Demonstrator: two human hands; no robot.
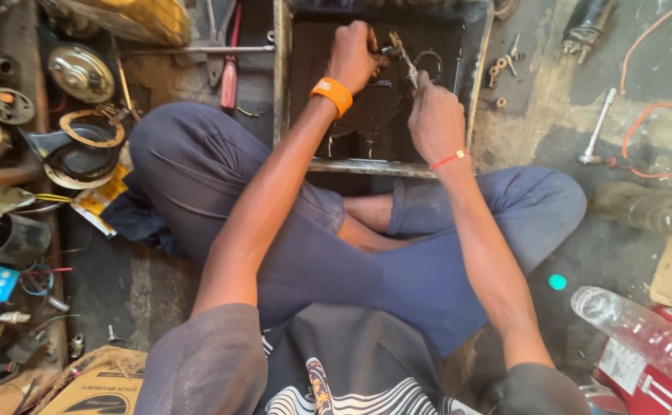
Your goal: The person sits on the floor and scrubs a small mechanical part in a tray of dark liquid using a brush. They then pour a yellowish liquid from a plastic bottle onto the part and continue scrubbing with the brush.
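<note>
Here, top centre, I see my left hand [353, 52] fisted on a small brass-coloured metal part [394, 44] over the dark metal tray [470, 92], catching drips probably; right hand [436, 119] pinches a thin metal tool [411, 74] against it.

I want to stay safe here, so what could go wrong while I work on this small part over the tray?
The small part, pinched between left hand and right hand, could slip into the dark liquid in the tray. The tool tip sits close to your fingers and might jab them. The tray may splash your trousers.
</note>
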